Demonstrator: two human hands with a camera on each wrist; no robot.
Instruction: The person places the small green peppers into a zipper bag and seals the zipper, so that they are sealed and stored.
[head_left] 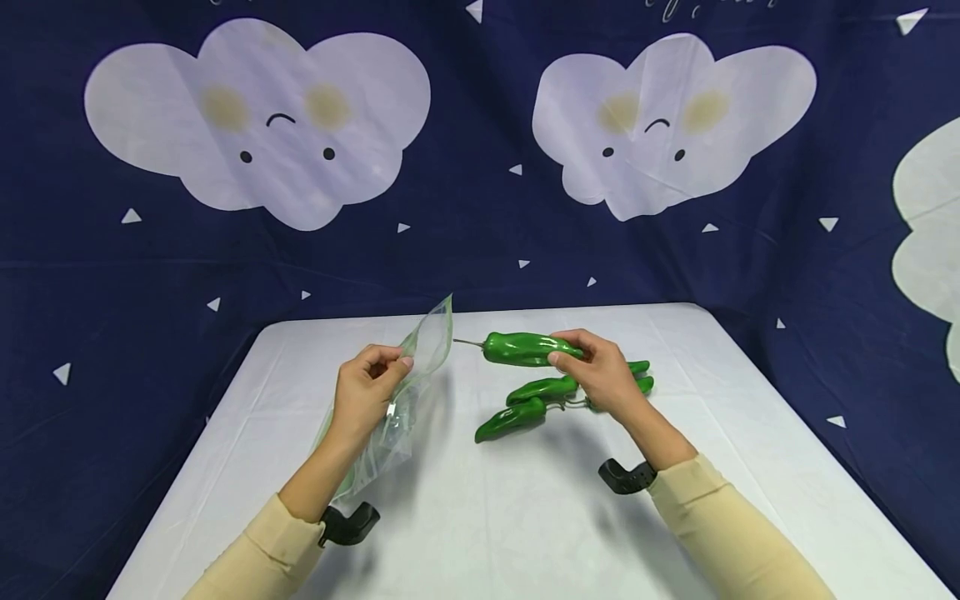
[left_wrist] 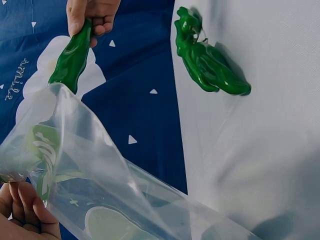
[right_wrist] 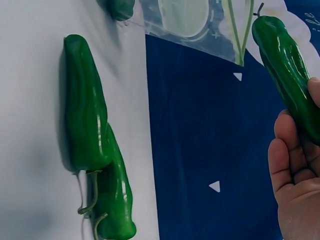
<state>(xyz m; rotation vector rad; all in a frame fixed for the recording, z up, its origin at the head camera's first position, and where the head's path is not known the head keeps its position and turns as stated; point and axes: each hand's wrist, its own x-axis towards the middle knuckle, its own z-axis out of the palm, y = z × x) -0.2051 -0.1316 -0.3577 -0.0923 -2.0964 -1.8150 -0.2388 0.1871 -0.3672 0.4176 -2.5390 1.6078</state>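
My left hand (head_left: 363, 390) pinches a clear plastic bag (head_left: 432, 343) by its upper edge. The bag has light green printing and hangs down over the left of the table, its mouth facing right. My right hand (head_left: 602, 372) grips a long green pepper (head_left: 519, 349) by its tip end, and the stem points left at the bag's mouth, a little apart from it in the head view. In the left wrist view the held pepper (left_wrist: 72, 62) overlaps the bag's edge (left_wrist: 60, 90); whether they touch I cannot tell. A dark green shape (right_wrist: 121, 8) shows by the bag's lower end.
Several more green peppers (head_left: 513, 419) lie in a loose group on the white table (head_left: 487, 525), below and behind my right hand. Two of them (right_wrist: 85, 107) overlap in the right wrist view. A dark blue cloth (head_left: 480, 192) with clouds hangs behind the table.
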